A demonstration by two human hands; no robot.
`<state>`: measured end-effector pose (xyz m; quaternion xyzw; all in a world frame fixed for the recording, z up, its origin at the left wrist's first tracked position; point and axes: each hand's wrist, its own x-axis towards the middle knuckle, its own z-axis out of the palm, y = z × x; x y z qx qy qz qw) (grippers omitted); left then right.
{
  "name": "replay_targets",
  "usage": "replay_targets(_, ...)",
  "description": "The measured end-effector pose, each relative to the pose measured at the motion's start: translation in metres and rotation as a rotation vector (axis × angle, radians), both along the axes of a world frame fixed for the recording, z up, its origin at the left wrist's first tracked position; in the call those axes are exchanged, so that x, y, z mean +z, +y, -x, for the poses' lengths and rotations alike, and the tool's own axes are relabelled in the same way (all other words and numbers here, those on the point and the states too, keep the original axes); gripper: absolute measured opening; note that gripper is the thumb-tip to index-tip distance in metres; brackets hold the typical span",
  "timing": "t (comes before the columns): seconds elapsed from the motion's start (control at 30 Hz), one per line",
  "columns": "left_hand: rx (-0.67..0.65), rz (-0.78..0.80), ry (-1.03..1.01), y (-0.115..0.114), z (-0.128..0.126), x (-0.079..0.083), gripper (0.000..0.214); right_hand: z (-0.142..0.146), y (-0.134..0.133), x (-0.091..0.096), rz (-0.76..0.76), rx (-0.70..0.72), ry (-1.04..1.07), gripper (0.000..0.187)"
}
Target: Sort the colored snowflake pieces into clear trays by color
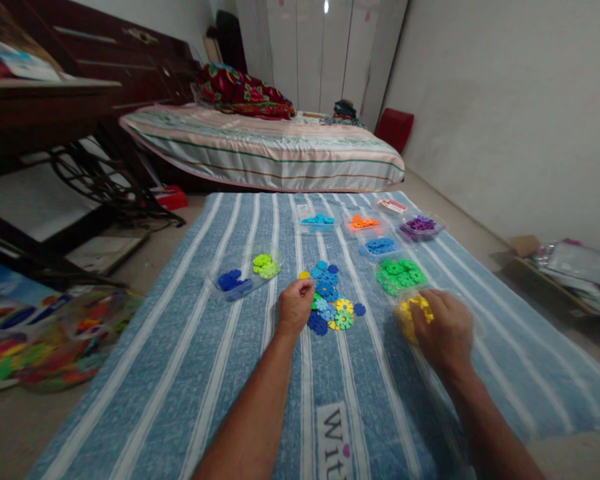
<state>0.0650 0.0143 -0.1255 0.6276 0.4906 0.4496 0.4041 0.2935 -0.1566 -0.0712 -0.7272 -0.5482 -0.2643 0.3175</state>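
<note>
My left hand point(297, 308) is closed in a pinch at the left edge of a cluster of notched plastic discs point(326, 290), mostly blue with some yellow and green. What lies between its fingertips is hidden. A yellow disc point(305, 275) shows just beyond them. Over on the right, my right hand point(445, 328) reaches into a clear box of yellow notched discs point(407, 320), its fingers curled around some of them. Green discs point(401, 272) fill the box just behind it.
Further boxes hold light blue discs point(317, 220), orange discs point(363, 222), blue discs point(380, 246) and purple discs point(420, 225). On the left, one box holds dark blue discs point(233, 280) and lime discs point(266, 265). A bed point(280, 157) stands beyond the striped cloth point(220, 373).
</note>
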Motion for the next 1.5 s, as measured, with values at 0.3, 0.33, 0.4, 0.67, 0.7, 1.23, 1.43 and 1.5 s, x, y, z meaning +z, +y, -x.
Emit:
replay_targets(0.3,0.000,-0.019,0.008,-0.002,0.000,0.003,0.015,0.061,0.021,-0.022,0.065,0.307,0.086,0.015)
replay_targets(0.33,-0.002,-0.018,0.005,-0.002,0.001,0.003,0.014,0.070,0.026,-0.025,0.114,0.332,0.099,0.014)
replay_targets(0.4,-0.003,-0.012,-0.003,-0.002,0.001,0.003,0.014,0.083,0.033,-0.030,0.218,0.343,0.109,0.012)
replay_targets(0.67,0.004,0.004,-0.002,-0.002,0.000,0.003,0.014,0.096,0.031,-0.049,0.319,0.352,0.060,0.014)
replay_targets(0.7,0.007,0.003,-0.003,-0.002,0.000,0.003,0.014,0.095,0.029,-0.051,0.310,0.356,0.060,0.013)
replay_targets(1.23,0.015,0.012,-0.057,0.002,0.000,-0.002,0.015,0.097,0.030,-0.043,0.106,0.435,0.019,0.022)
replay_targets(1.43,0.005,0.005,-0.059,0.003,0.001,-0.002,0.015,0.085,0.038,-0.031,0.085,0.424,0.004,0.025)
replay_targets(1.5,0.009,0.007,-0.053,0.003,0.001,-0.002,0.014,0.071,0.044,-0.020,0.058,0.400,-0.007,0.025)
